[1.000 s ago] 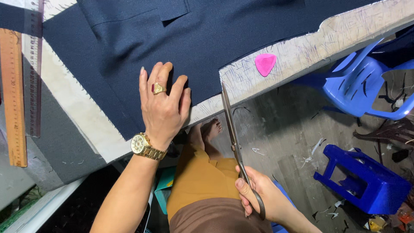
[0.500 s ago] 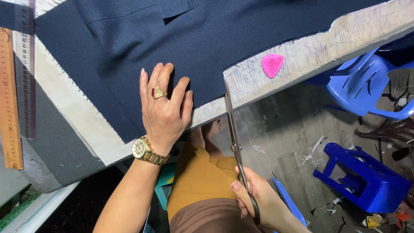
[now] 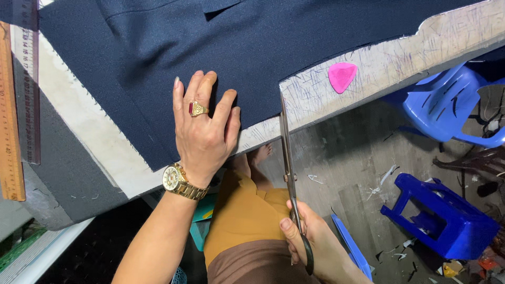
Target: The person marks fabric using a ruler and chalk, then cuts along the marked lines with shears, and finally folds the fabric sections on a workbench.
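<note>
Left hand (image 3: 202, 134) flat on navy cloth (image 3: 252, 52), right hand (image 3: 310, 244) gripping scissors (image 3: 288, 173); risks crooked cut if cloth slips.

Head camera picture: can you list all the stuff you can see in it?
fabric: one, dark navy, spread flat on the table
table: one, pale scratched top
chalk: one, pink, triangular, on the table right of the fabric
scissors: one, metal, tips at the fabric's edge
rulers: two, one wooden orange and one clear, far left
chair: one, blue plastic, on the floor at right
stool: one, blue plastic, tipped on the floor
left hand: flat on the fabric, gold ring and watch
right hand: around the scissors' handles
</note>
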